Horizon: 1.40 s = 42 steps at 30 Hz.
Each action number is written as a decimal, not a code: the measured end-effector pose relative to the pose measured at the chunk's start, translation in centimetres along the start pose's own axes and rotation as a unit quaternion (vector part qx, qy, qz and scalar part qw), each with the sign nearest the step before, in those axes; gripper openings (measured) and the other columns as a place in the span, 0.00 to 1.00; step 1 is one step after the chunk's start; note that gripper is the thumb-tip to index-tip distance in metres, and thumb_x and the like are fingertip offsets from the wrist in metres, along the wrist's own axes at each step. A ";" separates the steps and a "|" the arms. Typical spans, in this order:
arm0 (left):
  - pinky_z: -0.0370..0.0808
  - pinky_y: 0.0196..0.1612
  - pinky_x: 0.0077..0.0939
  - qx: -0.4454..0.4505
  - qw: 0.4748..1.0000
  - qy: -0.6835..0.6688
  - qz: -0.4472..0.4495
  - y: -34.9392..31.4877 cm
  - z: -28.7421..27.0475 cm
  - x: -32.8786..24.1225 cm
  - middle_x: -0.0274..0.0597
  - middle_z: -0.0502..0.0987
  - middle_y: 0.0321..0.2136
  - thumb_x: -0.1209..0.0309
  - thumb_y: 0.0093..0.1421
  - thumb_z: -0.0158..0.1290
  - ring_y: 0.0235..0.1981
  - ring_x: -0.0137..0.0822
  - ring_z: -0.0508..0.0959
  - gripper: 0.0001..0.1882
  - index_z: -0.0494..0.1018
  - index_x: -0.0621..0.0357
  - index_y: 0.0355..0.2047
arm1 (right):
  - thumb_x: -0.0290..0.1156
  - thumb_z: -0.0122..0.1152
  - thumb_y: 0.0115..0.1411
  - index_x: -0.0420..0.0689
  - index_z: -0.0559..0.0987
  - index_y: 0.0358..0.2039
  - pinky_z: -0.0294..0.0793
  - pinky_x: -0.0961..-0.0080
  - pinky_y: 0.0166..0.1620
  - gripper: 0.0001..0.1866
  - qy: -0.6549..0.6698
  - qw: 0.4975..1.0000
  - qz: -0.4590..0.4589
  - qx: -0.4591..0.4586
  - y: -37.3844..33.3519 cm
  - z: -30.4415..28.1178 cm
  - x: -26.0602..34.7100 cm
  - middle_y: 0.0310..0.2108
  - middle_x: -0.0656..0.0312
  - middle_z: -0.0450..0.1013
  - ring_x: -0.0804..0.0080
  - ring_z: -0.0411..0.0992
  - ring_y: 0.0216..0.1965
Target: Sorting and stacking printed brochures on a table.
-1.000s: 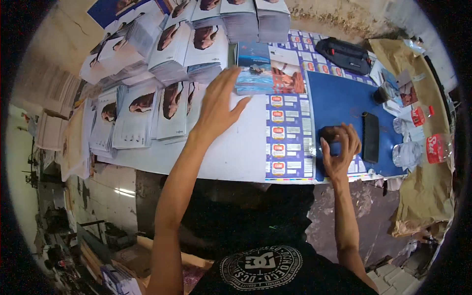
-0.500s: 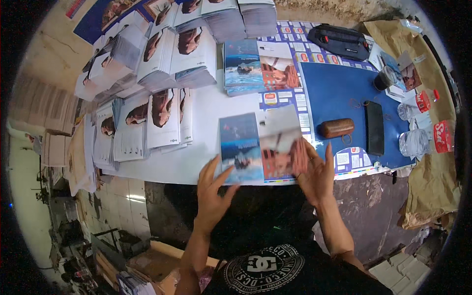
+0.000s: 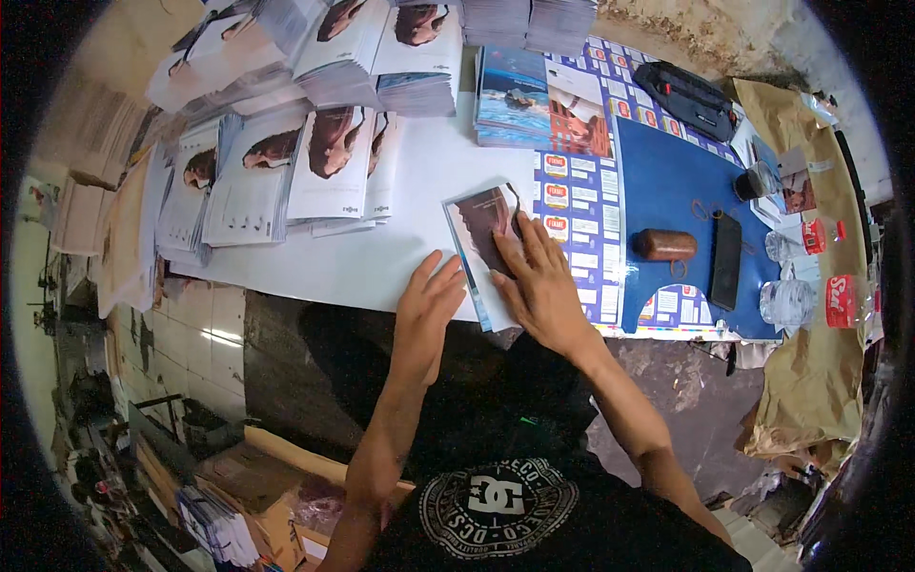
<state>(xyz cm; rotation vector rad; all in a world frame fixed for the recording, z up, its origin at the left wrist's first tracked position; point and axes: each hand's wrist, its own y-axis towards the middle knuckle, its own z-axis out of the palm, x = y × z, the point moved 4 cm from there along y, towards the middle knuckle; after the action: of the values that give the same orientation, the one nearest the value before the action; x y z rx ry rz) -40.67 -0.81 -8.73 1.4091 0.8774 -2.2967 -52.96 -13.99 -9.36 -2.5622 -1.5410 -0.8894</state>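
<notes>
While the right hand (image 3: pixel 553 297) is lying flat across it with fingers spread, a folded leaflet (image 3: pixel 479 227) is resting, slightly tilted, near the front edge of the white work surface (image 3: pixel 315 262), its brown-and-white cover facing up. Taking that leaflet as the clock's centre, with 12 pointing away from the person, the left hand (image 3: pixel 425 305) is hovering between 7 and 8 o'clock. Its fingers are curving loosely, holding nothing visible; the fingertips are coming very close to the leaflet's left edge, and I cannot tell whether they are touching it. The right hand is covering the paper from above rather than gripping it.

This piece is looking folded over, yet blue is showing along its lower left edge, so it is probably not lying quite square. At 10 o'clock a front row of leaflets (image 3: pixel 334 162) with matching covers is overlapping, and at 11 o'clock taller stacks (image 3: pixel 415 48) are standing, apparently folded too; by volume, these are suggesting that much is done. At 1 o'clock a low pile of open sheets (image 3: pixel 515 100) is lying unfolded, seemingly making up what is left; its count is not showing. At 3 o'clock a brown case (image 3: pixel 664 245) is sitting on a blue sheet (image 3: pixel 667 176).
</notes>
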 end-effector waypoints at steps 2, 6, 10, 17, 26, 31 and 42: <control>0.61 0.72 0.46 -0.011 1.000 -0.024 -0.015 -0.1 0.2 -0.2 0.64 0.61 0.69 0.70 0.72 0.47 0.70 0.50 0.63 0.32 0.52 0.68 0.72 | 0.40 0.57 0.70 0.46 0.69 0.67 0.58 0.46 0.70 0.28 -0.044 0.999 -0.002 -0.015 0.0 0.4 0.7 0.72 0.40 0.56 0.37 0.54 0.73; 0.62 0.72 0.46 -0.007 0.999 -0.039 -0.011 -0.2 0.0 0.4 0.63 0.61 0.69 0.71 0.71 0.48 0.71 0.49 0.63 0.33 0.52 0.68 0.72 | 0.40 0.57 0.70 0.45 0.70 0.66 0.58 0.46 0.70 0.28 -0.076 0.997 -0.003 -0.021 -0.1 1.2 1.1 0.72 0.39 0.56 0.37 0.54 0.72; 0.62 0.72 0.45 -0.007 0.999 -0.040 -0.014 0.0 -0.1 0.5 0.62 0.62 0.69 0.71 0.71 0.49 0.70 0.48 0.64 0.32 0.53 0.68 0.72 | 0.40 0.58 0.69 0.43 0.69 0.66 0.58 0.47 0.71 0.28 -0.092 0.996 -0.008 -0.016 0.0 1.3 1.1 0.72 0.38 0.56 0.36 0.54 0.72; 0.63 0.71 0.44 0.002 1.000 -0.017 0.000 0.3 -0.5 0.8 0.60 0.63 0.69 0.71 0.71 0.49 0.70 0.48 0.65 0.32 0.54 0.67 0.72 | 0.40 0.58 0.68 0.43 0.68 0.67 0.58 0.47 0.71 0.30 -0.096 0.995 -0.015 -0.005 0.0 1.2 1.0 0.72 0.39 0.55 0.37 0.55 0.72; 0.64 0.71 0.43 0.004 1.000 0.018 -0.001 0.4 -0.3 0.3 0.61 0.63 0.69 0.73 0.71 0.49 0.69 0.49 0.66 0.32 0.54 0.69 0.71 | 0.42 0.58 0.69 0.45 0.66 0.70 0.58 0.49 0.71 0.32 -0.102 0.995 -0.009 -0.013 0.0 1.5 0.9 0.72 0.40 0.56 0.40 0.55 0.73; 0.64 0.70 0.43 -0.015 0.993 0.097 0.057 0.6 -0.1 0.7 0.59 0.64 0.68 0.73 0.71 0.49 0.68 0.49 0.67 0.30 0.57 0.67 0.70 | 0.43 0.58 0.69 0.47 0.67 0.70 0.58 0.49 0.71 0.31 -0.098 0.995 0.003 -0.012 -0.1 1.6 0.8 0.73 0.41 0.56 0.41 0.55 0.73; 0.62 0.65 0.47 0.043 0.674 0.627 0.388 2.2 0.8 2.2 0.43 0.74 0.61 0.73 0.66 0.52 0.64 0.44 0.72 0.17 0.76 0.59 0.54 | 0.41 0.62 0.66 0.46 0.66 0.70 0.57 0.49 0.72 0.35 -0.078 0.997 -0.007 -0.013 -0.3 0.5 -0.2 0.72 0.39 0.56 0.40 0.55 0.72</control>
<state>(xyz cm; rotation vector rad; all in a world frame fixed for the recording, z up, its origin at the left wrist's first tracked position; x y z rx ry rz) -41.10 -2.89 -11.13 2.6778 0.2141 -0.5187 -53.10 -13.87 -9.94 -2.7011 -1.5959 -0.7299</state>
